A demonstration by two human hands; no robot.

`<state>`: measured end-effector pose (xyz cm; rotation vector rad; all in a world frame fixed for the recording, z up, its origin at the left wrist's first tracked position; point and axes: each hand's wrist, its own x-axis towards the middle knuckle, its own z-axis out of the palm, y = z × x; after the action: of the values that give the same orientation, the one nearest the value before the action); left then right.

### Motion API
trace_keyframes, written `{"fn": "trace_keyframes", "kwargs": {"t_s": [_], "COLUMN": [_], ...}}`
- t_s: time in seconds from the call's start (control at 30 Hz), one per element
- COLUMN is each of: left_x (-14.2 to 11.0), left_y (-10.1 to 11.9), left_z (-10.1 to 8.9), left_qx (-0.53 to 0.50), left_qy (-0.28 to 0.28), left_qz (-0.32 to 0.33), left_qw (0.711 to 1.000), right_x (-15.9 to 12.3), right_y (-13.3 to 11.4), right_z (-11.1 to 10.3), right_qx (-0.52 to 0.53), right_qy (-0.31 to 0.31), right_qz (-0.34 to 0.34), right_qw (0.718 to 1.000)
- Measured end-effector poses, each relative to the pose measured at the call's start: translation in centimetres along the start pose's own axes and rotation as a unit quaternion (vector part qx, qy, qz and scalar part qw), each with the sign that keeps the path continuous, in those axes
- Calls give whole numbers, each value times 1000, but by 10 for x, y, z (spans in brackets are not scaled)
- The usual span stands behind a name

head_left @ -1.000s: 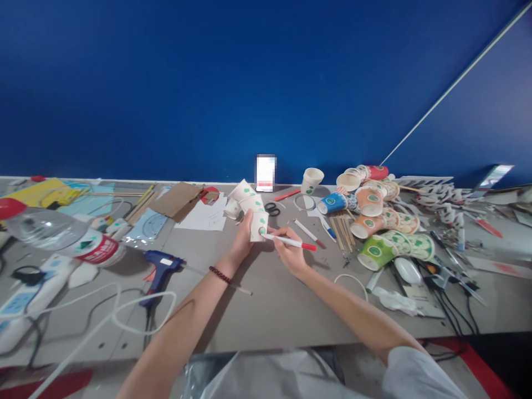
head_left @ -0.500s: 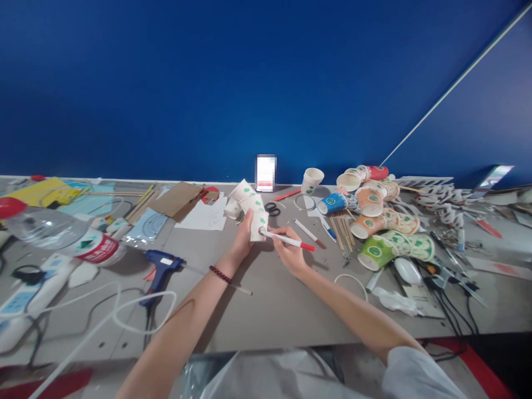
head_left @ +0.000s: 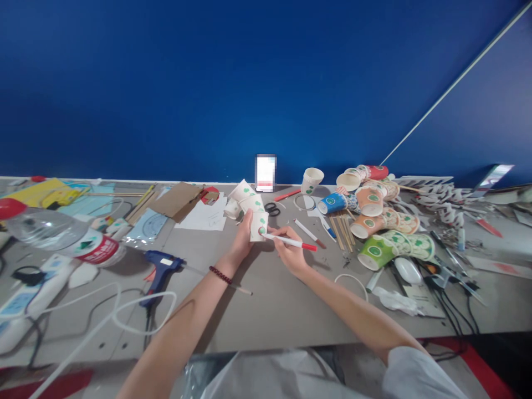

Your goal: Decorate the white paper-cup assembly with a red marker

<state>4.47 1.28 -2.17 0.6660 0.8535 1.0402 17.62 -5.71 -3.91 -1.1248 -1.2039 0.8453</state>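
Note:
My left hand (head_left: 243,239) is closed round a chain of white paper cups (head_left: 258,220) with green leaf prints, held tilted over the middle of the table. Between the fingers of my right hand (head_left: 290,250) is a white marker with a red end (head_left: 291,241). Its tip touches, or nearly touches, a round printed mark on the nearest cup, where reddish colour shows round the green. Just behind the cups lie black-handled scissors (head_left: 272,209), partly hidden.
Decorated cups joined in chains (head_left: 376,252) lie at the right, near wooden sticks (head_left: 344,233). A second marker (head_left: 305,230) rests beyond my right hand. At left are a blue glue gun (head_left: 160,271), a large bottle (head_left: 62,230) and a power strip (head_left: 37,293). A phone (head_left: 266,173) leans against the wall.
The marker has shifted very slightly and its red end sits a touch further right. Reddish colour shows round the cup's mark in both frames. My left hand and the cups hold still.

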Motion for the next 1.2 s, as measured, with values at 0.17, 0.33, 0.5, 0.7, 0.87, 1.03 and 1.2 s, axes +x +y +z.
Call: {"fn": "trace_keyframes", "kwargs": {"t_s": [0.17, 0.33, 0.5, 0.7, 0.87, 1.03, 1.2], "left_x": [0, 1, 4, 4, 2, 3, 5], "left_y": [0, 0, -3, -3, -1, -1, -2], "left_z": [1, 0, -1, -1, -1, 0, -2], "left_qx": [-11, -14, -15, -26, -14, -19, -12], "left_qy": [1, -5, -5, -13, -23, -10, -17], "left_qz": [0, -10, -5, -5, -7, -9, -14], "left_qw": [1000, 1000, 1000, 1000, 1000, 1000, 1000], "right_x": [0, -1, 0, 0, 0, 1, 2], "right_y": [-2, -2, -3, -5, -5, -5, -7], "right_z": [0, 0, 0, 0, -1, 0, 0], "right_qx": [5, 8, 2, -4, 4, 29, 24], "right_qy": [-1, 3, 4, 5, 7, 1, -1], "right_qz": [7, 6, 13, 19, 21, 18, 20], "right_qw": [1000, 1000, 1000, 1000, 1000, 999, 1000]}}
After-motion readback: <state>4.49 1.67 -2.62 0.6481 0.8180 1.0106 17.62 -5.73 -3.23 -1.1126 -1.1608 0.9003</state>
